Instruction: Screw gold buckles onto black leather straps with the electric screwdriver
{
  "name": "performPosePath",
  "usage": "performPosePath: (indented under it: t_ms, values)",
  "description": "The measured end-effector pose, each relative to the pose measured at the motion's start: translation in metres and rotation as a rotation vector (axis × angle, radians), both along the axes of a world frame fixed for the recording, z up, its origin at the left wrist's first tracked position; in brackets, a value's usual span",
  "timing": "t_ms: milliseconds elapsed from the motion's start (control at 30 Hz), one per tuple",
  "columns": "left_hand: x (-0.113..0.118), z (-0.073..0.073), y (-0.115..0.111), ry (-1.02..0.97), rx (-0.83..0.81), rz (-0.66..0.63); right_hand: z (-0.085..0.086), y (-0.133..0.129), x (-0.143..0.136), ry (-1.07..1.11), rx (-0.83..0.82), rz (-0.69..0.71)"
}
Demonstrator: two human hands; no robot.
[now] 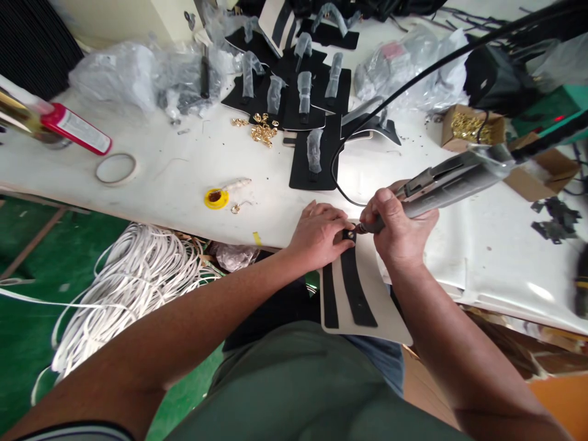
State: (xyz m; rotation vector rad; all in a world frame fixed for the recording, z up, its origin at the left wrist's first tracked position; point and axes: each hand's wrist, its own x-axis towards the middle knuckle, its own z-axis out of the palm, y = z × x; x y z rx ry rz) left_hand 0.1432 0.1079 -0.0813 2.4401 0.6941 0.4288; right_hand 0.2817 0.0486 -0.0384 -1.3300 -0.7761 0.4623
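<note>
Currently | right fingers (387,204) grasping powered screwdriver (452,185) | left fingers (337,226) holding pale panel (379,288) | red bottle (56,116): label (85,130) unreadable

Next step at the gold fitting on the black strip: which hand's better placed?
Right, I'd say: the right hand grips the gray tool, its tip at or very near the gold fitting. The left hand looks busy steadying the black strip beside it.

FLOOR: green floor (27,331), white cord (133,282) heaped on it at left | FURNITURE: long white worktable (160,177) spanning the view, front edge slanting down rightward | BACK LEFT: cream upright surface (138,21) beside dark ribbed panel (37,46) | LIGHT: bright glare (539,291) on worktable, right side
</note>
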Motion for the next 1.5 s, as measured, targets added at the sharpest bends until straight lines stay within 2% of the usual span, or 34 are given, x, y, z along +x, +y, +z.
performPosePath:
  t_ms: [400, 733, 900, 1167, 1367, 1500]
  values:
    - [-0.0002, -0.0033, -0.0003, 0.000, 0.010, -0.001, 0.0005, -0.0035, -0.0029, -0.056, -0.022, 0.006]
    - [0.0003, -0.0013, -0.0008, 0.004, 0.018, -0.003, -0.0016, -0.0035, -0.0007, -0.093, -0.005, 0.067]
    - [0.0008, -0.0023, -0.0011, 0.017, 0.009, 0.003, -0.0016, -0.0056, -0.0012, -0.166, -0.055, 0.054]
    - [0.0007, -0.0025, -0.0009, 0.020, 0.047, 0.008, -0.0002, -0.0047, -0.0015, -0.198, -0.020, 0.153]
    - [0.0002, -0.0041, -0.0013, 0.016, 0.062, 0.013, -0.0033, -0.0012, -0.0012, -0.193, -0.016, 0.134]
    - [0.0006, -0.0081, -0.0012, 0.014, 0.057, 0.010, -0.0057, -0.0004, -0.0028, -0.210, -0.094, 0.094]
